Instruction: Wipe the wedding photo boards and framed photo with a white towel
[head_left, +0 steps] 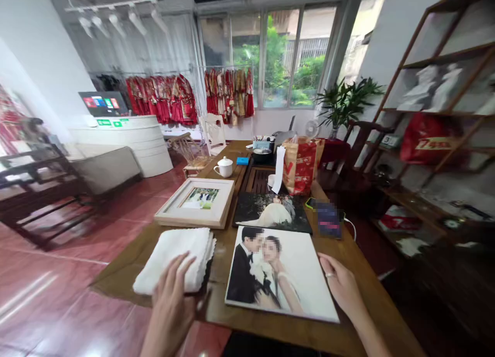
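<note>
My left hand (172,295) rests on the near part of a folded white cloth (178,254), its fingers stretched out and the thumb apart. To the right lies a photo panel (305,264) showing a couple in wedding clothes, flat on the wooden table (216,305). My right hand (342,285), with a ring on one finger, is at the panel's right edge, fingers extended. Whether it presses on that edge is hard to tell. Just behind is a darker photo panel (247,207) with a figure in a white dress. A light wooden picture frame (193,220) sits behind the cloth.
Farther back on the table are a white lidded cup (225,167), a blue box (242,161), a red and tan paper bag (303,163) and a slatted tea tray (257,180). A phone (328,220) with a white cable lies near the right edge. Shelves (436,109) stand right.
</note>
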### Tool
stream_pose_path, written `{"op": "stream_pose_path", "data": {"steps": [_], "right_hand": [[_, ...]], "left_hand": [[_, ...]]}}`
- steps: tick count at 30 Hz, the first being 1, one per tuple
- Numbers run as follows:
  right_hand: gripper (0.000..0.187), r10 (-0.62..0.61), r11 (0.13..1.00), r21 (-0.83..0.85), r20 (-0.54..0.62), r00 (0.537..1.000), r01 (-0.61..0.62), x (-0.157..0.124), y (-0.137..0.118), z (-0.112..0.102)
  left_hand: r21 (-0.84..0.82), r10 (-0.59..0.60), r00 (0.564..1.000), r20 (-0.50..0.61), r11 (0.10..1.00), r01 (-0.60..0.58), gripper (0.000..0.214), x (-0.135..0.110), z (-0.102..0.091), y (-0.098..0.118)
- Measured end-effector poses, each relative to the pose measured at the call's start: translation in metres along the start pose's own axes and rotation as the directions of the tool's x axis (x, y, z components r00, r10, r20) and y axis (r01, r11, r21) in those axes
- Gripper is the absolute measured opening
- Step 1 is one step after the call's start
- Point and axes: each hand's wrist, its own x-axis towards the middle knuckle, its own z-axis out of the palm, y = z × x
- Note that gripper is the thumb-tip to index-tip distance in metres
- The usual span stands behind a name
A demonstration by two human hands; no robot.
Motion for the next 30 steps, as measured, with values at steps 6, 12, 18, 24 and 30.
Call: {"op": "stream_pose_path", "data": {"steps": [6,12,18,24,30], "right_hand": [[0.038,-0.07,0.998,0.002,-0.052,0.996,0.07,-0.001,-0.007,-0.004],[0.034,-0.123,0.99,0.031,-0.246,0.961,0.135,-0.007,-0.018,-0.005],[0.032,-0.315,0.926,0.141,-0.227,0.922,0.351,-0.026,-0.077,-0.016],[0.09,-0.519,0.841,0.185,0.006,0.855,0.509,-0.013,-0.152,-0.045],[0.06,-0.349,0.899,0.384,0.342,0.873,0.209,0.009,-0.139,-0.042]], "left_hand": [[-0.012,0.047,0.995,0.082,0.999,-0.047,0.043,0.002,0.014,-0.059],[-0.231,0.122,0.985,-0.125,0.961,-0.149,0.028,0.015,-0.009,-0.044],[-0.53,0.072,0.997,-0.016,0.845,-0.069,0.032,0.048,-0.049,0.014],[-0.683,0.362,0.931,0.044,0.691,-0.236,0.037,0.098,-0.058,0.071],[-0.806,0.598,0.794,0.108,0.52,-0.283,0.041,0.124,-0.05,0.111]]}}
